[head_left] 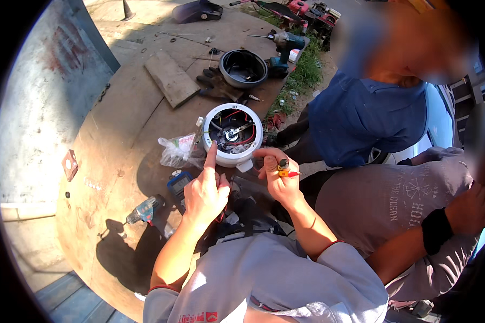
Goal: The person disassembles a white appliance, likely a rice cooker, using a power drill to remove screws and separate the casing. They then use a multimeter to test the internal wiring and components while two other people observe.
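A round white housing (212, 154) sits on the wooden table in front of me, its top uncovered, with red and dark wires and a metal arm inside. My left hand (206, 195) is at its near left side, index finger stretched toward the rim and the other fingers curled, with nothing visible in it. Right of the housing, my right hand (282, 185) is closed around slim handles, one black-ended and one yellow with a red tip; their exact kind is unclear. A blue-framed meter (179, 184) lies beside my left hand, and a red lead shows under that wrist.
A clear plastic bag (179, 151) touches the housing's left. Farther off are a black bowl-shaped cover (243, 69), dark gloves (213, 83), a wooden board (171, 79) and a cordless drill (285, 46). Another drill (144, 211) lies left. Two people (369, 118) are close on the right.
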